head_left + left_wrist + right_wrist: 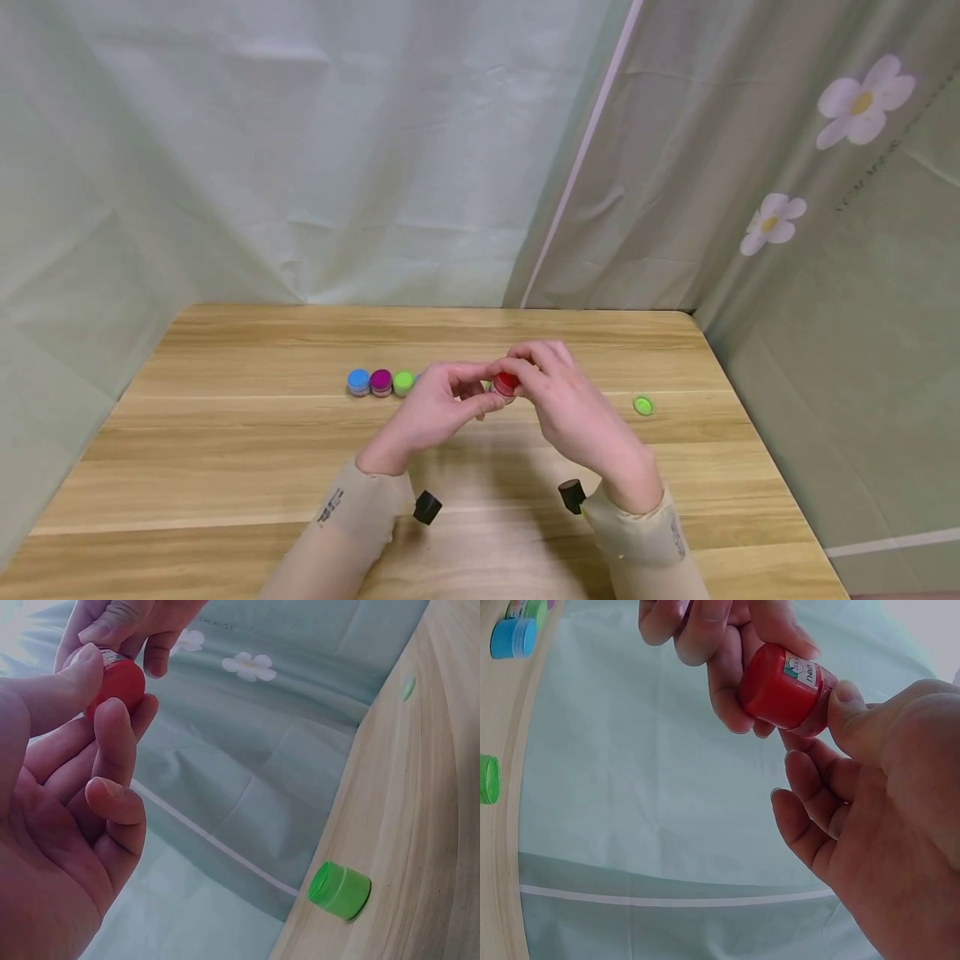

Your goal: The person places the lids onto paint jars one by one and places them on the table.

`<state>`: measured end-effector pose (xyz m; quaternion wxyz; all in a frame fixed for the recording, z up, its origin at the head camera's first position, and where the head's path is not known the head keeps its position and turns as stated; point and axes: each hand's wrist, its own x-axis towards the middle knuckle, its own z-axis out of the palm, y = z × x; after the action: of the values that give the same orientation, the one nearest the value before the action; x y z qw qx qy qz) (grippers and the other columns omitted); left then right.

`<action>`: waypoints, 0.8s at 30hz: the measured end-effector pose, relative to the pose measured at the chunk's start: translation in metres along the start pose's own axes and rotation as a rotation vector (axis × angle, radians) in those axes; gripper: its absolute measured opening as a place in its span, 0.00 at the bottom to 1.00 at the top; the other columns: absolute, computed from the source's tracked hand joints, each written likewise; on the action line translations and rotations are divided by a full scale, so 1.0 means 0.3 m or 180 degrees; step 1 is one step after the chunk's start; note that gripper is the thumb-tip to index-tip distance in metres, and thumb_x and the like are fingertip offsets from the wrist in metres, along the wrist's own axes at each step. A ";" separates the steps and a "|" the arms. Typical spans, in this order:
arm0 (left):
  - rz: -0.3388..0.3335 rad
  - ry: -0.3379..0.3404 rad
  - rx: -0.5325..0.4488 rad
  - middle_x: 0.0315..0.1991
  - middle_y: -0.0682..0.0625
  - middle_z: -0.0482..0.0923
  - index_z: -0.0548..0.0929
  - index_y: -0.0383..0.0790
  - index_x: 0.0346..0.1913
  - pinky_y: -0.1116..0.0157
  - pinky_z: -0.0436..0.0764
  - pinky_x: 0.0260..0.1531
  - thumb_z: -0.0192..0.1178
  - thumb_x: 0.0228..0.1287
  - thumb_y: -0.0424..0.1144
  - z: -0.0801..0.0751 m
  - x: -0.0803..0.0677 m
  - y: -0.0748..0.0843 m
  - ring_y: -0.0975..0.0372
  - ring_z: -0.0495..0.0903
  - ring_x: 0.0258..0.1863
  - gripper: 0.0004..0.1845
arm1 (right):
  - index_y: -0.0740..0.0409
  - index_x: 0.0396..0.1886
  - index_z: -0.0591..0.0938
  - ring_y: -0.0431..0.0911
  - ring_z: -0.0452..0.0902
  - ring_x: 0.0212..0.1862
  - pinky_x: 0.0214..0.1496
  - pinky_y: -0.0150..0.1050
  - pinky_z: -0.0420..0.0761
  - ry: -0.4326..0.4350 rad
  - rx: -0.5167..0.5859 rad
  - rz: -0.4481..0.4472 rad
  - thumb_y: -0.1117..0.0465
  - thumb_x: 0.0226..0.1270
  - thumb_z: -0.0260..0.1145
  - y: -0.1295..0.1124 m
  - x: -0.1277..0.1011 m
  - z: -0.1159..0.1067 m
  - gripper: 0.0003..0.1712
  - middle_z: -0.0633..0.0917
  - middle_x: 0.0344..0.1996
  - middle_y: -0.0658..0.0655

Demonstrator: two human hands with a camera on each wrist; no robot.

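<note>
Gripping red jar (pixel 506 384), both hands mid-table (pixel 225 467).

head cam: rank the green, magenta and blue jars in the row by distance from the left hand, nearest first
1. green jar: right end of the row, just beside the left hand.
2. magenta jar: middle of the row.
3. blue jar: left end, farthest.
All three stand on the table, on the hand's left.

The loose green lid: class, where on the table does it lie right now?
In the head view the loose green lid lies alone on the wooden table, right of both hands, across from the row of three small pots on the left.
</note>
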<state>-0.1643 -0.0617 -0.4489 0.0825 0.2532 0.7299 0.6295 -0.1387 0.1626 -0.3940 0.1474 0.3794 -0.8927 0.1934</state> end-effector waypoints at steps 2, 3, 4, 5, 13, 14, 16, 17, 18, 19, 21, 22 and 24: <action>0.0015 0.0022 -0.0009 0.33 0.48 0.87 0.90 0.44 0.61 0.67 0.74 0.24 0.74 0.70 0.40 0.000 0.001 -0.002 0.49 0.82 0.29 0.18 | 0.54 0.62 0.85 0.53 0.72 0.62 0.68 0.48 0.75 0.0040 -0.0014 -0.0009 0.74 0.75 0.67 0.000 0.000 0.002 0.21 0.80 0.57 0.54; 0.0011 0.0068 -0.0006 0.33 0.48 0.87 0.90 0.44 0.60 0.67 0.75 0.25 0.75 0.70 0.40 -0.001 0.001 -0.003 0.50 0.82 0.29 0.18 | 0.55 0.63 0.84 0.53 0.72 0.62 0.68 0.49 0.75 0.0079 -0.0019 -0.0012 0.73 0.75 0.67 0.000 0.000 0.003 0.21 0.80 0.58 0.54; 0.0004 0.0121 -0.0018 0.35 0.48 0.87 0.90 0.44 0.60 0.67 0.75 0.26 0.75 0.69 0.40 -0.003 0.002 -0.004 0.51 0.82 0.31 0.18 | 0.55 0.65 0.84 0.54 0.73 0.62 0.67 0.49 0.75 0.0126 -0.0026 0.0001 0.72 0.76 0.68 0.001 0.001 0.005 0.21 0.81 0.59 0.55; 0.0004 0.0190 -0.0018 0.37 0.48 0.88 0.90 0.43 0.60 0.67 0.76 0.28 0.76 0.68 0.39 -0.006 0.003 -0.006 0.52 0.82 0.32 0.18 | 0.55 0.67 0.83 0.54 0.73 0.63 0.67 0.49 0.76 0.0181 -0.0026 0.0025 0.70 0.77 0.68 0.002 0.002 0.006 0.22 0.81 0.60 0.55; -0.0021 0.0768 0.0140 0.48 0.51 0.87 0.85 0.45 0.60 0.57 0.75 0.44 0.78 0.65 0.39 -0.059 0.005 -0.010 0.54 0.81 0.49 0.22 | 0.53 0.74 0.79 0.56 0.71 0.69 0.70 0.54 0.73 0.0716 0.0144 0.0265 0.55 0.78 0.70 0.016 -0.002 -0.002 0.28 0.79 0.67 0.57; -0.0041 0.0816 0.0226 0.49 0.52 0.87 0.85 0.45 0.60 0.56 0.75 0.45 0.78 0.65 0.40 -0.067 0.006 -0.013 0.54 0.80 0.50 0.22 | 0.53 0.74 0.79 0.56 0.71 0.70 0.70 0.54 0.73 0.0745 0.0150 0.0273 0.55 0.79 0.69 0.017 -0.004 -0.005 0.28 0.79 0.67 0.56; -0.0097 0.0866 0.0357 0.49 0.52 0.88 0.83 0.46 0.62 0.55 0.74 0.46 0.77 0.65 0.41 -0.084 0.009 -0.023 0.55 0.80 0.51 0.24 | 0.53 0.73 0.79 0.56 0.71 0.70 0.70 0.55 0.73 0.0762 0.0142 0.0288 0.54 0.80 0.68 0.019 -0.005 -0.008 0.27 0.79 0.67 0.56; -0.0126 0.0871 0.0427 0.49 0.53 0.88 0.82 0.47 0.63 0.55 0.74 0.46 0.77 0.65 0.42 -0.092 0.010 -0.030 0.56 0.80 0.52 0.25 | 0.53 0.73 0.79 0.56 0.71 0.70 0.70 0.55 0.73 0.0759 0.0133 0.0299 0.53 0.80 0.68 0.019 -0.005 -0.009 0.26 0.79 0.67 0.56; -0.0165 0.0857 0.0501 0.50 0.53 0.88 0.82 0.47 0.64 0.55 0.74 0.46 0.77 0.66 0.42 -0.100 0.012 -0.040 0.56 0.80 0.52 0.25 | 0.53 0.73 0.80 0.56 0.71 0.70 0.70 0.55 0.74 0.0749 0.0123 0.0310 0.53 0.80 0.68 0.020 -0.006 -0.010 0.26 0.79 0.67 0.56; -0.0203 0.0835 0.0573 0.50 0.53 0.88 0.82 0.47 0.65 0.56 0.75 0.46 0.76 0.66 0.42 -0.106 0.013 -0.049 0.56 0.80 0.52 0.26 | 0.53 0.73 0.80 0.55 0.72 0.70 0.70 0.55 0.74 0.0734 0.0111 0.0321 0.53 0.81 0.67 0.020 -0.005 -0.010 0.26 0.79 0.67 0.56; -0.0291 0.0767 0.0719 0.50 0.53 0.88 0.83 0.47 0.66 0.55 0.77 0.46 0.76 0.67 0.42 -0.117 0.016 -0.072 0.56 0.81 0.53 0.25 | 0.53 0.74 0.79 0.55 0.72 0.71 0.70 0.54 0.74 0.0698 0.0095 0.0344 0.52 0.81 0.67 0.021 -0.006 -0.010 0.26 0.79 0.68 0.56; -0.0342 0.0733 0.0802 0.51 0.53 0.88 0.84 0.47 0.65 0.54 0.78 0.48 0.76 0.67 0.42 -0.121 0.017 -0.086 0.56 0.81 0.53 0.25 | 0.53 0.74 0.79 0.54 0.72 0.71 0.70 0.54 0.74 0.0683 0.0092 0.0352 0.52 0.81 0.67 0.022 -0.007 -0.009 0.26 0.79 0.68 0.55; -0.0453 0.0677 0.1020 0.51 0.53 0.87 0.85 0.46 0.61 0.51 0.79 0.52 0.76 0.67 0.42 -0.126 0.019 -0.114 0.54 0.81 0.54 0.22 | 0.52 0.73 0.80 0.54 0.72 0.71 0.70 0.54 0.75 0.0653 0.0091 0.0367 0.52 0.81 0.66 0.023 -0.008 -0.008 0.26 0.80 0.68 0.55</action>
<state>-0.1949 -0.0948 -0.4733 0.0078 0.1429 0.8414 0.5210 -0.1418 0.1698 -0.3944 0.2212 0.3077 -0.8904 0.2521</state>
